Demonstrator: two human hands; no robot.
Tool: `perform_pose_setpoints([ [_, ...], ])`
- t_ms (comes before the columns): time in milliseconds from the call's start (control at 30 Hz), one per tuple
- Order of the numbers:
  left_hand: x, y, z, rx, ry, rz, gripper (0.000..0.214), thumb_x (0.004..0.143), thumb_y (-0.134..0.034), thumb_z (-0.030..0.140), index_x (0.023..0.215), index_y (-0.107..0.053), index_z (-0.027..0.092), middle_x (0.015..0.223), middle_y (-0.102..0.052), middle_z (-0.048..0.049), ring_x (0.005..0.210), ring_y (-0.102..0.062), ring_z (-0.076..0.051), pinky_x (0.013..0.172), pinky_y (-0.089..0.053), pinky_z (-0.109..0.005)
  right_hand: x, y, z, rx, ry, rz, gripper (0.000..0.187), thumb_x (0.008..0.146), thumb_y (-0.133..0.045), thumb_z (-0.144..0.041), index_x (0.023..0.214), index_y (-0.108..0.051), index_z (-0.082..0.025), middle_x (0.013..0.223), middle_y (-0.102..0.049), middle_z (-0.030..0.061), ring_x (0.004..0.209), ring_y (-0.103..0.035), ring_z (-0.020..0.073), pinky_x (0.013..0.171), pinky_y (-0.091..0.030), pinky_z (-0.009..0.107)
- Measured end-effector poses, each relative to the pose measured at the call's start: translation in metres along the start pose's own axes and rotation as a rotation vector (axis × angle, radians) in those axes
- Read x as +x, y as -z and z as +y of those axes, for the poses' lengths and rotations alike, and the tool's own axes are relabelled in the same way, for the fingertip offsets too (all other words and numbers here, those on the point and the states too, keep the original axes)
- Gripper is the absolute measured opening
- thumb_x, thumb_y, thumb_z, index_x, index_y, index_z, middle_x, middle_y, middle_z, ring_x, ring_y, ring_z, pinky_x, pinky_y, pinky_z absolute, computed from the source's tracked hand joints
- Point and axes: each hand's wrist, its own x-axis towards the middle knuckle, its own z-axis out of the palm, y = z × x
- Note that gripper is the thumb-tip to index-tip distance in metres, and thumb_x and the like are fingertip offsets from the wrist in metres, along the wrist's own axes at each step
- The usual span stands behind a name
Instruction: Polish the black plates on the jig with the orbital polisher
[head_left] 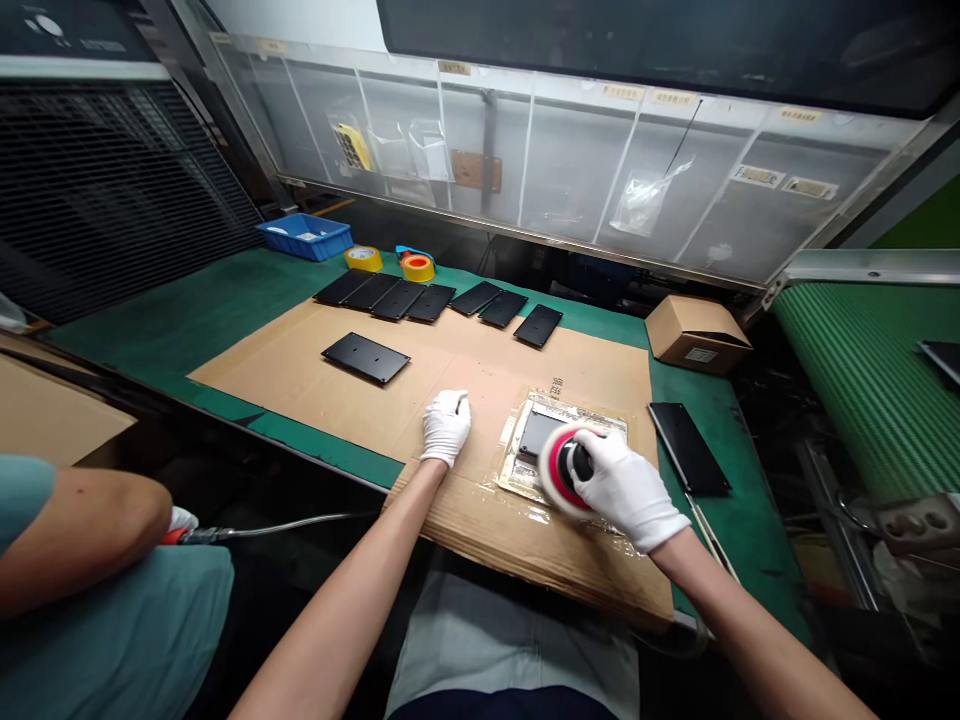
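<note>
My right hand, in a white glove, is closed around a round sander with a red and white pad. The pad presses on a dark plate lying in a taped frame on the cardboard sheet. My left hand, also gloved, rests as a loose fist on the cardboard just left of the frame and holds nothing that I can see.
Several black plates lie in a row at the cardboard's far edge, one apart, another at right. Tape rolls, blue bin, small box, green conveyor. Another person's arm at left.
</note>
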Motion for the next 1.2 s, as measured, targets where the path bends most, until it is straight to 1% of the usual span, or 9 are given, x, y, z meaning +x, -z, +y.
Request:
perform_pose_setpoints([
  [100, 0.001, 0.0, -0.001, 0.002, -0.001, -0.006, 0.03, 0.097, -0.051, 0.023, 0.113, -0.075, 0.015, 0.118, -0.076, -0.0132, 0.11, -0.071, -0.027, 0.105, -0.052, -0.039, 0.013, 0.002, -0.02, 0.009, 0.052, 0.0, 0.038, 0.09, -0.059, -0.031, 0.128, -0.066, -0.029, 0.129, -0.063, 0.0121, 0.097, -0.066, 0.0254, 0.073, -0.047, 0.03],
  [200, 0.001, -0.001, -0.003, 0.0, 0.001, -0.002, 0.029, 0.097, -0.051, 0.024, 0.112, -0.075, 0.016, 0.118, -0.076, -0.0127, 0.11, -0.071, -0.027, 0.105, -0.053, -0.039, 0.018, 0.004, -0.025, 0.008, 0.074, 0.004, 0.036, 0.091, -0.058, -0.031, 0.127, -0.066, -0.029, 0.125, -0.063, 0.0125, 0.1, -0.066, 0.026, 0.072, -0.046, 0.029],
  [300, 0.001, -0.002, -0.003, -0.004, -0.001, 0.0, 0.029, 0.096, -0.052, 0.024, 0.113, -0.075, 0.016, 0.118, -0.076, -0.0122, 0.11, -0.071, -0.027, 0.105, -0.053, -0.039, 0.011, 0.002, -0.011, 0.013, 0.045, 0.002, 0.037, 0.093, -0.057, -0.033, 0.128, -0.066, -0.03, 0.125, -0.063, 0.0111, 0.092, -0.067, 0.0239, 0.07, -0.045, 0.029],
  [433, 0.001, -0.003, -0.003, 0.0, -0.006, -0.001, 0.03, 0.096, -0.051, 0.024, 0.112, -0.075, 0.017, 0.117, -0.077, -0.0119, 0.109, -0.071, -0.027, 0.104, -0.053, -0.039, -0.003, -0.001, 0.022, 0.005, -0.074, 0.004, 0.04, 0.095, -0.057, -0.044, 0.133, -0.065, -0.032, 0.123, -0.064, 0.0101, 0.076, -0.065, 0.0206, 0.066, -0.044, 0.031],
  [500, 0.002, -0.003, -0.003, 0.007, -0.004, 0.002, 0.029, 0.096, -0.052, 0.024, 0.112, -0.075, 0.017, 0.116, -0.077, -0.0116, 0.109, -0.071, -0.027, 0.104, -0.053, -0.039, -0.003, 0.0, 0.036, 0.018, -0.125, 0.011, 0.042, 0.094, -0.059, -0.048, 0.134, -0.065, -0.033, 0.113, -0.065, 0.0092, 0.076, -0.065, 0.0216, 0.065, -0.043, 0.031],
  [600, 0.002, -0.003, -0.001, 0.02, -0.003, 0.005, 0.029, 0.095, -0.053, 0.024, 0.111, -0.076, 0.017, 0.116, -0.077, -0.0124, 0.109, -0.071, -0.028, 0.104, -0.052, -0.039, 0.011, 0.005, 0.049, 0.051, -0.17, 0.023, 0.044, 0.091, -0.062, -0.052, 0.13, -0.067, -0.03, 0.104, -0.065, 0.0086, 0.082, -0.066, 0.0232, 0.067, -0.043, 0.03],
  [833, 0.0, 0.001, 0.001, 0.023, -0.004, -0.013, 0.029, 0.096, -0.052, 0.024, 0.111, -0.076, 0.017, 0.116, -0.077, -0.0128, 0.109, -0.071, -0.029, 0.104, -0.052, -0.04, 0.061, 0.021, 0.064, 0.083, -0.195, -0.019, 0.038, 0.082, -0.065, -0.043, 0.116, -0.07, -0.026, 0.1, -0.071, 0.0089, 0.082, -0.065, 0.0228, 0.067, -0.04, 0.028],
  [1000, 0.001, -0.001, 0.0, 0.024, -0.01, 0.008, 0.027, 0.095, -0.053, 0.024, 0.11, -0.076, 0.019, 0.114, -0.078, -0.0109, 0.107, -0.071, -0.028, 0.103, -0.053, -0.038, 0.058, 0.021, 0.068, 0.123, -0.177, -0.035, 0.037, 0.081, -0.068, -0.045, 0.112, -0.071, -0.026, 0.094, -0.073, 0.0061, 0.077, -0.064, 0.0204, 0.066, -0.04, 0.027],
  [1200, 0.001, -0.003, -0.002, 0.022, -0.025, 0.007, 0.029, 0.096, -0.052, 0.024, 0.11, -0.076, 0.019, 0.115, -0.077, -0.0105, 0.108, -0.071, -0.027, 0.104, -0.052, -0.038, 0.067, 0.022, 0.065, 0.082, -0.213, -0.028, 0.037, 0.081, -0.067, -0.044, 0.112, -0.072, -0.024, 0.098, -0.075, 0.0091, 0.076, -0.065, 0.0211, 0.063, -0.039, 0.028],
])
